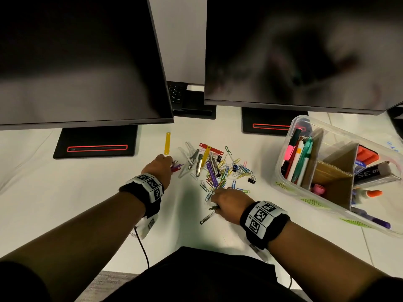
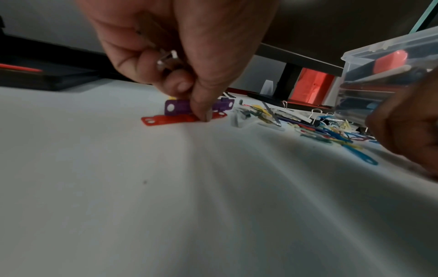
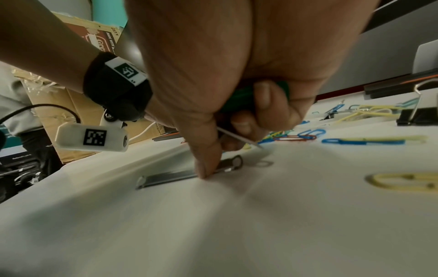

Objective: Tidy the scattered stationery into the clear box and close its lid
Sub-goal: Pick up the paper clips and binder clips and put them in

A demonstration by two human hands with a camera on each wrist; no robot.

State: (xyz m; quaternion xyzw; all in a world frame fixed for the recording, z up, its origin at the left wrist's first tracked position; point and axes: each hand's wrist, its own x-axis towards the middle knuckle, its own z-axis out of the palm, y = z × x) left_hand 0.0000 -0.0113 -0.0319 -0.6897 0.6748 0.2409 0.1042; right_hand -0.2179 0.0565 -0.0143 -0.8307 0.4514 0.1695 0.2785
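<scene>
We are reaching both hands into the scattered stationery on the white desk (image 1: 87, 192). Our left hand (image 1: 160, 168) is curling round small metal pieces in its palm while its fingertip (image 2: 201, 114) is pinching at a red plastic strip (image 2: 170, 120), with a purple strip (image 2: 176, 108) just behind that pinch. Our right hand (image 1: 229, 203) is gripping a green item (image 3: 246, 97) in its curled fingers, and its thumb (image 3: 206, 159) is pressing on a flat metal fastener bar (image 3: 170, 178). The pile of coloured paper clips (image 1: 226, 171) is lying between the two grips. The clear box (image 1: 290, 186), lid off, is sitting beyond our right hand's outer side, holding pens (image 1: 298, 158).
</scene>
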